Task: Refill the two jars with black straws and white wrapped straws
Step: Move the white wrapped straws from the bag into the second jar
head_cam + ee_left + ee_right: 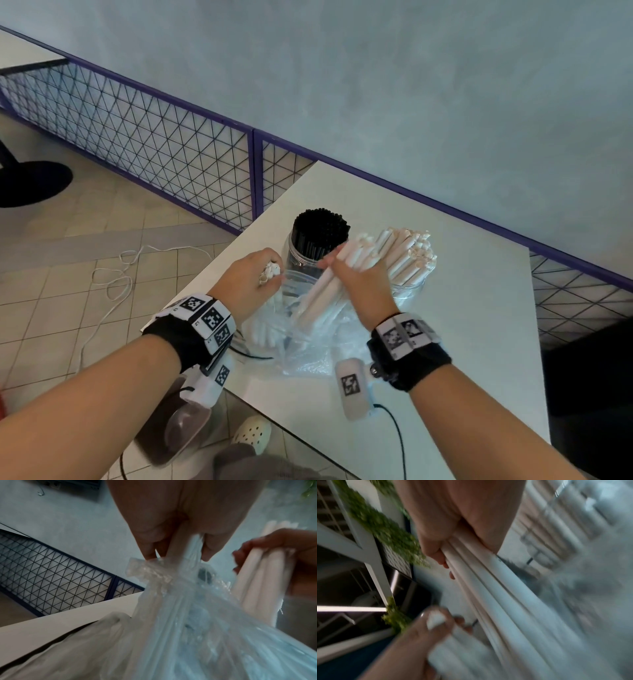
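A clear jar (301, 258) packed with black straws (322, 228) stands at the table's far side. To its right a second clear jar (407, 291) holds many white wrapped straws (409, 255). My right hand (363, 279) grips a bundle of white wrapped straws (329, 291) (488, 588), tilted up out of a clear plastic bag (315, 342) (197, 622). My left hand (250, 281) (180, 527) holds a few white wrapped straws (270, 270) together with the bag's top edge.
The white table (462, 325) has its near edge close to my wrists. A purple wire-mesh fence (154, 147) runs behind it. White cord (116, 274) lies on the tiled floor at left. A black table base (30, 181) stands far left.
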### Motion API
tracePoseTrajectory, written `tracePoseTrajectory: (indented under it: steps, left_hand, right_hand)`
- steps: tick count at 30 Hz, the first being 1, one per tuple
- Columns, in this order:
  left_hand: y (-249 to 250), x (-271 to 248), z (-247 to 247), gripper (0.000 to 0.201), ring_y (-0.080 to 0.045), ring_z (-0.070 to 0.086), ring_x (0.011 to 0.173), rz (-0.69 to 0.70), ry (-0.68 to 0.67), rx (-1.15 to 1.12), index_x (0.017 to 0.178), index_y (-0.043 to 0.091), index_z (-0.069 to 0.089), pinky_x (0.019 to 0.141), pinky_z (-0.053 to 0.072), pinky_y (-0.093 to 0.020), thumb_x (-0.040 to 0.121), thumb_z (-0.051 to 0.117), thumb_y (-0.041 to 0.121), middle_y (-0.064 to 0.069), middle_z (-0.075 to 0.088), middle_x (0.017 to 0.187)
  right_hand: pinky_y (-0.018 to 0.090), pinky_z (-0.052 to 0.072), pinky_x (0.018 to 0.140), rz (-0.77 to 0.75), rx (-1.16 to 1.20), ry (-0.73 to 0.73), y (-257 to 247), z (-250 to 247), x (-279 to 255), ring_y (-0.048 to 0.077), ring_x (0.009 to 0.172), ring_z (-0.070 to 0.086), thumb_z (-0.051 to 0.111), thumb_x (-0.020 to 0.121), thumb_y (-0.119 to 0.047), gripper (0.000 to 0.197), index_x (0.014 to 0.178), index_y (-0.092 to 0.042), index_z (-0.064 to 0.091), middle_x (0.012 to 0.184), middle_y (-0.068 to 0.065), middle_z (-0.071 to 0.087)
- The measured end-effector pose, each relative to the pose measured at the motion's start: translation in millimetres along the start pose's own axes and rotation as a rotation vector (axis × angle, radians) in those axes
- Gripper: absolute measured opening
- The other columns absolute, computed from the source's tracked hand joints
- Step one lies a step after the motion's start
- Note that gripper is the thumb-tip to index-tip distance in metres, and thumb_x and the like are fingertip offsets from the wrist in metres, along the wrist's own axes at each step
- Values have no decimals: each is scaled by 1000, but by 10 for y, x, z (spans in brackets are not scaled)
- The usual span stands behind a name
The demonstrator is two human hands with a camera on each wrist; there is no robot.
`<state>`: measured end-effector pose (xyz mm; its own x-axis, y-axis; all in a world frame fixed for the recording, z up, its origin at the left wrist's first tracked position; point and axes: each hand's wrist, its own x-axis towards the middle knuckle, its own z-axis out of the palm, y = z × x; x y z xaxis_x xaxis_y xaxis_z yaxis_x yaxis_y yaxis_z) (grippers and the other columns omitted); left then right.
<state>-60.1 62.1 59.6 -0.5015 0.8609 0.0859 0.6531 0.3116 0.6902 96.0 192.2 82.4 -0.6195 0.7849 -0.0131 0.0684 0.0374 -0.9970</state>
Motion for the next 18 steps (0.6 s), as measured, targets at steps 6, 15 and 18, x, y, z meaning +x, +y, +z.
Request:
tracePoseTrajectory:
  steps: [6,15,18]
  left_hand:
    - [67,40,-46,17,-14,46,85,14,-27,67,108,14,54,69,28,-22,92,55,21,6,53,97]
    - [112,33,-29,19,-11,49,79,-3,-37,75,110,16,52,67,31,-24,93,53,25,6,52,97]
    - [105,28,-35,18,0,46,71,-2,-40,83,109,17,52,61,29,-22,93,53,25,7,50,93]
  right_hand:
    - [46,50,87,-254,176,239,-726,-724,209,28,88,66,64,83,-3,29,69,-27,68,77,1,71]
    - [30,52,72,-148,95,442,-492,-937,474,13,75,64,71,77,-8,10,78,-17,74,87,4,69]
    - [33,56,74,-53,71,458,-250,-849,561,15,76,68,75,74,-14,32,101,1,66,92,8,72]
